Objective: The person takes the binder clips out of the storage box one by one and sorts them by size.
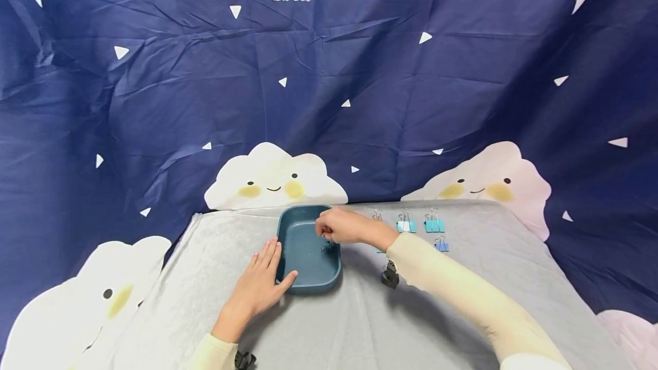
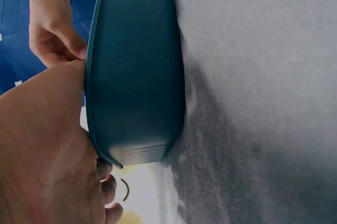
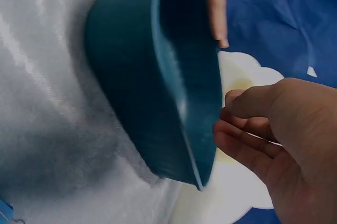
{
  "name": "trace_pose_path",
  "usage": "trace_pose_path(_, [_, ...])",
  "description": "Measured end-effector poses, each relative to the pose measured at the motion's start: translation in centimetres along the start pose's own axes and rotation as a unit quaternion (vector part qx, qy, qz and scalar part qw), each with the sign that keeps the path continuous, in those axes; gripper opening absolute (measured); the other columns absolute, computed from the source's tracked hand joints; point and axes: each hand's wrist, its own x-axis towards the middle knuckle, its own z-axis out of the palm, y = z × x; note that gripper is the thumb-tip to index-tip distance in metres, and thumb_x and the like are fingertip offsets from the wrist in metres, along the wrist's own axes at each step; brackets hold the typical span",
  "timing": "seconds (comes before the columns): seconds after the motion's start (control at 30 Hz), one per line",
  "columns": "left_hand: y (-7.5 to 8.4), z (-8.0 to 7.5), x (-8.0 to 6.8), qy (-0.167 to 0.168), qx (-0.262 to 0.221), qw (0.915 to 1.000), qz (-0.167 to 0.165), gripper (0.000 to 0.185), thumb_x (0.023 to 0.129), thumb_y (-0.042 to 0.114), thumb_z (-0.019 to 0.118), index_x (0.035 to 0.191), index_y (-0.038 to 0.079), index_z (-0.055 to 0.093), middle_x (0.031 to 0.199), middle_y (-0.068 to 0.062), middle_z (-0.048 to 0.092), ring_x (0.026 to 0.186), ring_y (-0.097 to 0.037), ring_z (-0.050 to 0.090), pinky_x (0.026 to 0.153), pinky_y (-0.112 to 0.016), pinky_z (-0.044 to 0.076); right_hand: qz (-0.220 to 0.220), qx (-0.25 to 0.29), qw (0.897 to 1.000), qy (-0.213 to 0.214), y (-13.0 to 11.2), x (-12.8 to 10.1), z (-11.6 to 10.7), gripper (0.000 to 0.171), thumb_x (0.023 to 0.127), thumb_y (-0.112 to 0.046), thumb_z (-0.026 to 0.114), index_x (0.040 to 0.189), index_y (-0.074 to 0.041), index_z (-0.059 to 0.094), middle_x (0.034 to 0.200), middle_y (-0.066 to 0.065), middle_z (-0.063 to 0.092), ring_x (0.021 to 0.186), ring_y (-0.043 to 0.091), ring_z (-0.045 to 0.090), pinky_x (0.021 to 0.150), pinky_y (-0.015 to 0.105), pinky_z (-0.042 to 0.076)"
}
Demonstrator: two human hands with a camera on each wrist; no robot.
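Note:
A dark teal rectangular bin point(image 1: 308, 289) sits on the grey cloth. My left hand point(image 1: 263, 280) rests on its left side, fingers extended along the rim and thumb over the near corner. My right hand point(image 1: 341, 225) is above the bin's right side with fingers bent. In the right wrist view, no object shows between the right thumb point(image 3: 243, 103) and fingers. A small dark binder clip point(image 1: 327, 246) appears just under that hand, inside the bin's right wall. The left wrist view shows the bin's outer wall point(image 2: 137, 71), which hides its inside.
Right of the bin, binder clips lie in rows: a teal and white one point(image 1: 406, 226), a teal one point(image 1: 434, 225) and a small blue one point(image 1: 441, 245). Others are partly hidden by the right forearm. A dark blue curtain point(image 1: 329, 73) with clouds hangs behind the cloth-covered table point(image 1: 354, 324).

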Motion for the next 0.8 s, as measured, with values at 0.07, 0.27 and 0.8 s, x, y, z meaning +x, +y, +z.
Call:
trace_pose_path(0.07, [0.0, -0.1, 0.1, -0.004, 0.001, 1.0, 0.0, 0.092, 0.105, 0.062, 0.052, 0.168, -0.001, 0.026, 0.178, -0.016, 0.02, 0.166, -0.035, 0.021, 0.134, -0.057, 0.023, -0.004, -0.018, 1.0, -0.019, -0.1, 0.5, 0.6, 0.018, 0.094, 0.003, 0.069, 0.097, -0.014, 0.076, 0.092, -0.001, 0.069, 0.08, 0.01, 0.06, 0.075, 0.025, 0.053])
trace_pose_path(0.27, [0.0, -0.3, 0.2, -0.002, -0.001, 1.0, 0.001, 0.092, 0.105, 0.063, 0.051, 0.167, -0.001, 0.027, 0.178, -0.017, 0.02, 0.166, -0.035, 0.021, 0.133, -0.058, 0.024, -0.003, -0.083, 0.994, -0.075, -0.3, 1.6, 2.4, 0.016, 0.094, 0.004, 0.07, 0.096, -0.011, 0.077, 0.095, 0.0, 0.068, 0.085, 0.016, 0.065, 0.076, 0.027, 0.056])
trace_pose_path(0.8, [0.2, -1.6, 0.3, -0.015, -0.006, 0.9999, 0.002, 0.092, 0.105, 0.061, 0.053, 0.167, -0.002, 0.028, 0.178, -0.018, 0.021, 0.165, -0.036, 0.022, 0.134, -0.057, 0.024, 0.046, -0.143, 0.973, -0.178, -0.1, 3.1, 3.9, 0.019, 0.096, 0.0, 0.073, 0.101, -0.017, 0.079, 0.105, -0.001, 0.073, 0.097, 0.016, 0.069, 0.087, 0.025, 0.058])
